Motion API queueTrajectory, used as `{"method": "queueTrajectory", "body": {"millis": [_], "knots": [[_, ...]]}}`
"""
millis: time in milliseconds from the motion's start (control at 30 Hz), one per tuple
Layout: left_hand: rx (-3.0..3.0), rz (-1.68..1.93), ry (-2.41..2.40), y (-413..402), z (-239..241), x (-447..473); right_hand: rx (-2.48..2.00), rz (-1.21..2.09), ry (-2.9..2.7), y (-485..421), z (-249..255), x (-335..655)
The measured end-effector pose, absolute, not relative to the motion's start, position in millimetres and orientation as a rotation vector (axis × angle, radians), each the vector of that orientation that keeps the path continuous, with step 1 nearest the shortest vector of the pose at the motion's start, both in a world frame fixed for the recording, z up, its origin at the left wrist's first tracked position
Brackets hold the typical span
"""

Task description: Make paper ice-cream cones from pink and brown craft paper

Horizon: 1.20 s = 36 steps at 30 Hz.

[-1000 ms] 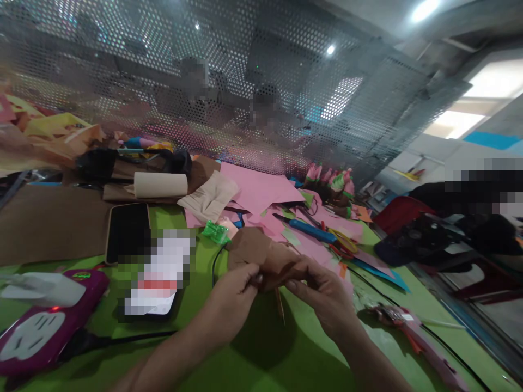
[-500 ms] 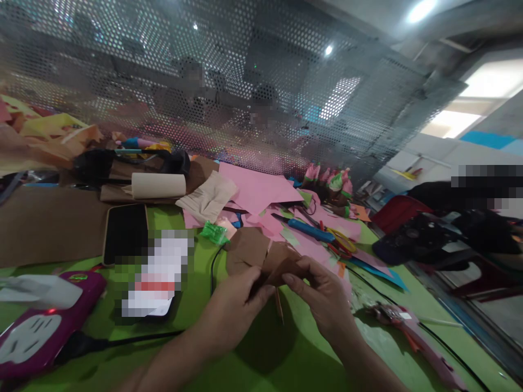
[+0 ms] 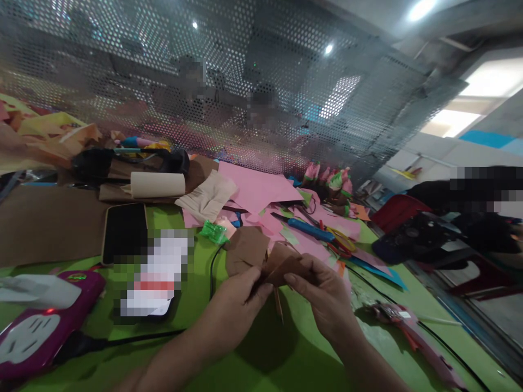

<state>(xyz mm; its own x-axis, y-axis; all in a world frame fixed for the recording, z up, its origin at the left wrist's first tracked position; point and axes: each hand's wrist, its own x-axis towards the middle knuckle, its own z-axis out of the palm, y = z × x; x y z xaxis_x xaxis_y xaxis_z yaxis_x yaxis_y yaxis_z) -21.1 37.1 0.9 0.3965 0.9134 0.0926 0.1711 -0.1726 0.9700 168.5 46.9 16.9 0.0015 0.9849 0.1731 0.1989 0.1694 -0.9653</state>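
Two bare hands are working a piece of brown paper (image 3: 286, 264) above a green table (image 3: 261, 359) strewn with craft scraps. The left hand (image 3: 237, 302) is pinching the paper's near edge between thumb and curled fingers, closed tight on it. The right hand (image 3: 327, 296) is gripping the same piece from the other side, its thumb lying along the top and its fingers folded underneath. The paper is hanging just over the tabletop, between the two hands, and a thin wooden stick (image 3: 278, 305) is pointing down from beneath it.

Just beyond the hands, a second brown paper piece (image 3: 245, 251) is lying flat, with a black cable (image 3: 213, 267) curving past its left edge. A small green wrapper (image 3: 215, 232) is sitting near it. Pink paper sheets (image 3: 257, 190) are spreading across the middle of the table, and a blue-handled tool (image 3: 311, 230) is lying on them, next to yellow-handled scissors (image 3: 341, 239).

To the left, a dark phone (image 3: 125, 231) is resting face up beside a large brown sheet (image 3: 49, 223), with a cardboard roll (image 3: 157, 185) behind it. A magenta power strip (image 3: 41, 326) is sitting at the near left corner. A perforated metal screen (image 3: 245, 81) is rising behind the table.
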Motion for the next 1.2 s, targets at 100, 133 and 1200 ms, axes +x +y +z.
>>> {"method": "queueTrajectory", "body": {"millis": [100, 133, 1200], "knots": [[1.619, 0.895, 0.952, 37.0, 0.6, -21.2, -1.252, 0.935, -1.433, 45.7, 15.0, 170.0], [1.622, 0.895, 0.949, 37.1, 0.0, -20.9, -1.26, 0.928, -1.442, 45.3, 14.5, 170.3], [1.626, 0.871, 1.047, 38.3, 0.2, -21.8, -1.263, 1.039, -1.196, 52.5, 22.0, 172.3]]}}
